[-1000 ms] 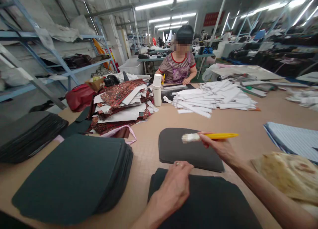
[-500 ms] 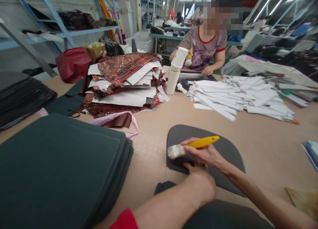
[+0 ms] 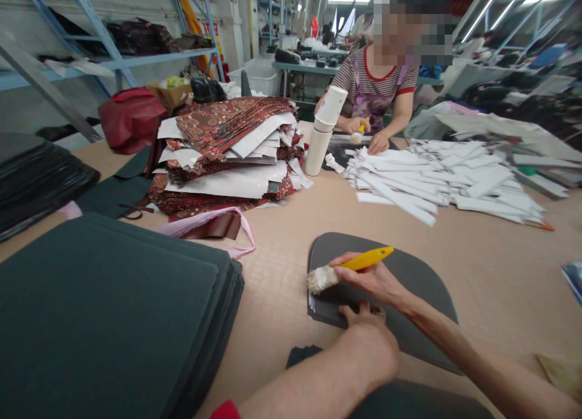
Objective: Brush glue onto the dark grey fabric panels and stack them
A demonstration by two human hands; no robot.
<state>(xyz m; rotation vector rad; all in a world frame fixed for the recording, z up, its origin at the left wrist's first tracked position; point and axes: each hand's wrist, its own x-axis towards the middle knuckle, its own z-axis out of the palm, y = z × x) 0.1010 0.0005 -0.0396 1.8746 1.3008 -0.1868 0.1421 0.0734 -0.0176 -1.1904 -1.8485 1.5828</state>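
The right hand (image 3: 364,278) grips a yellow-handled brush (image 3: 367,259) at the edge of the dark panel (image 3: 413,272) on the tabletop (image 3: 275,285); the left hand (image 3: 368,321) lies spread, holding nothing. Too light a press could let the panel slip.

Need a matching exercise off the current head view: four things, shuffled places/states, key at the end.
Things:
1. Yellow brush
2. Left hand
3. Red bag
4. White strips

Places/states:
A. Left of the patterned stack
B. Spread in a loose heap
C. Laid on the dark panel
D. Held in the right hand

Pairs: 1-D, 2-C, 3-A, 4-B
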